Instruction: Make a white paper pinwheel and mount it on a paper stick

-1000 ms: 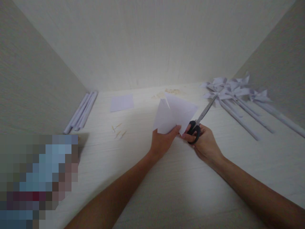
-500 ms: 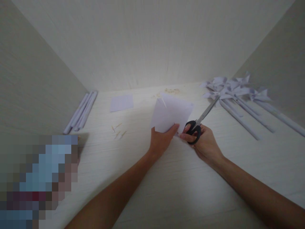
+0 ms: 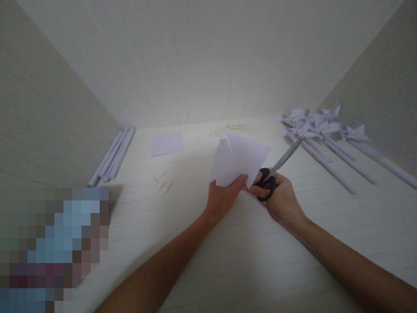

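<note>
A square sheet of white paper point(image 3: 239, 161), with a slit cut in from its far edge, is gripped at its near side by my left hand point(image 3: 224, 193). My left thumb presses on top; the other fingers are hidden under the sheet. Black-handled scissors point(image 3: 270, 180) sit in my right hand point(image 3: 282, 195), fingers through the handles and blades pointing away to the upper right. The thumb and finger of my right hand are at the paper's near corner, close to my left thumb. Whether they pinch the corner is hard to make out.
Several paper pinwheels point(image 3: 312, 126) on rolled paper sticks lie at the right. Rolled paper tubes point(image 3: 114, 154) rest at the left wall, beside another paper square point(image 3: 167, 144). Small wooden sticks point(image 3: 164, 180) and pale bits point(image 3: 236, 127) are scattered about. A pixelated area point(image 3: 65, 234) covers the lower left.
The paper and my left hand have shifted slightly right and nearer. The scissors stay in my right hand, still pointing to the upper right. The whole view has moved slightly.
</note>
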`<state>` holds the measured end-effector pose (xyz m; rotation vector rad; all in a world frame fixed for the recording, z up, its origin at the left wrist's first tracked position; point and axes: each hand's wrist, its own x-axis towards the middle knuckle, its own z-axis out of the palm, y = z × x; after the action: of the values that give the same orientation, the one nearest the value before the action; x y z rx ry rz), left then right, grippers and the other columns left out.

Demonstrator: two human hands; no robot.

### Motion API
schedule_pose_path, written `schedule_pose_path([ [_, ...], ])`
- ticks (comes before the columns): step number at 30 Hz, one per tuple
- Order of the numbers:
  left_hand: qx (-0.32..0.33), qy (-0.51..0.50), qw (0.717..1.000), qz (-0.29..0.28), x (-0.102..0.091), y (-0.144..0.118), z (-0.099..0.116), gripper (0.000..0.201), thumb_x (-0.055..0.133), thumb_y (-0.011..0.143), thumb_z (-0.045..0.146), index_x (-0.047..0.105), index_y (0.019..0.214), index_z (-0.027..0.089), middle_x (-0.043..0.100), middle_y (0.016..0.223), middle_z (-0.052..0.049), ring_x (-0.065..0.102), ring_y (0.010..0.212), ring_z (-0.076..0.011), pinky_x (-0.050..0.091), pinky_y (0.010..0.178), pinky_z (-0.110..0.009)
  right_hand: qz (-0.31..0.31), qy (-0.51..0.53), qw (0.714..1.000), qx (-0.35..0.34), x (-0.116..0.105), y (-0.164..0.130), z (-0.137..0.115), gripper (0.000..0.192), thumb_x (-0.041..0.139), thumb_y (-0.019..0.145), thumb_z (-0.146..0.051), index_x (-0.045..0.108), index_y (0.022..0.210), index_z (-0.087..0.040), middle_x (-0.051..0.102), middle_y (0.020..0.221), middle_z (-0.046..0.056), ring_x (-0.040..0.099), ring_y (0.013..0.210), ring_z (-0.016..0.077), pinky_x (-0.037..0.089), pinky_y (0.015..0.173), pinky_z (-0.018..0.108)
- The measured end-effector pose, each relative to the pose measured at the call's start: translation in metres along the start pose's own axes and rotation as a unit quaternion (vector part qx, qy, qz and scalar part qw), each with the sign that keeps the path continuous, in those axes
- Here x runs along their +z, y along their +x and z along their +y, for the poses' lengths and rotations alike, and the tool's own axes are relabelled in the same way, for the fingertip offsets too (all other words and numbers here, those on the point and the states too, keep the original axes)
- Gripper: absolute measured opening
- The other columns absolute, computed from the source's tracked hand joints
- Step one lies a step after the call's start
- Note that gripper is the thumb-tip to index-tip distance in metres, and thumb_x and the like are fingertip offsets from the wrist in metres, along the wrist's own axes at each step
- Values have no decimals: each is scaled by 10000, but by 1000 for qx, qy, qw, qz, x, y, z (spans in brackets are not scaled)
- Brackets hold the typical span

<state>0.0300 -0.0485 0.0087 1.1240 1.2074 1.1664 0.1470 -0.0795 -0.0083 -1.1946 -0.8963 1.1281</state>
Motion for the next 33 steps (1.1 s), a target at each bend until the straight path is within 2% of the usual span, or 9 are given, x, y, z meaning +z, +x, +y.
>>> schedule_pose_path([
  [4, -6, -3, 1000, -3, 0, -1, 0, 130, 654, 561, 266, 616, 591, 146, 653, 641, -40, 603, 615, -155, 485, 564, -253, 11, -3, 1000, 15, 2, -1, -2, 301, 757, 453, -254, 526, 631, -178, 475, 474, -73, 392, 390, 52, 266, 344, 180],
  [10, -16, 4, 1000, -1, 0, -1, 2, 137, 665, 550, 270, 627, 604, 150, 645, 625, -40, 596, 615, -156, 480, 562, -254, 33, -15, 999, 2, 4, -2, -3, 306, 752, 470, -257, 510, 637, -174, 470, 492, -72, 381, 392, 43, 273, 342, 170],
  [14, -12, 15, 1000, 3, -1, 1, 0, 149, 662, 554, 278, 624, 613, 147, 632, 615, -29, 563, 541, -123, 450, 489, -225, 36, -16, 999, 12, 5, -2, -5, 303, 744, 483, -254, 506, 652, -172, 460, 489, -77, 360, 365, 33, 257, 318, 162],
  [19, -25, -10, 999, -27, -3, 4, -4, 202, 659, 559, 329, 607, 615, 142, 591, 558, -1, 488, 435, -83, 402, 390, -198, 22, 1, 999, 24, 4, -2, -5, 279, 734, 499, -209, 509, 659, -172, 461, 479, -83, 361, 354, 30, 252, 311, 154],
  [25, -30, -29, 998, -47, -4, 4, -2, 187, 658, 563, 291, 589, 648, 139, 583, 600, 9, 492, 469, -71, 405, 390, -172, 19, 13, 1000, 19, 3, 0, -2, 258, 728, 514, -184, 512, 654, -174, 465, 472, -84, 375, 372, 32, 263, 333, 157],
  [33, -24, -33, 998, -44, -3, 4, -3, 195, 658, 565, 279, 592, 678, 134, 594, 616, 6, 511, 493, -78, 407, 383, -164, 32, 7, 999, 28, 5, 0, -3, 285, 737, 507, -232, 495, 643, -167, 431, 436, -93, 342, 342, 29, 223, 310, 155],
])
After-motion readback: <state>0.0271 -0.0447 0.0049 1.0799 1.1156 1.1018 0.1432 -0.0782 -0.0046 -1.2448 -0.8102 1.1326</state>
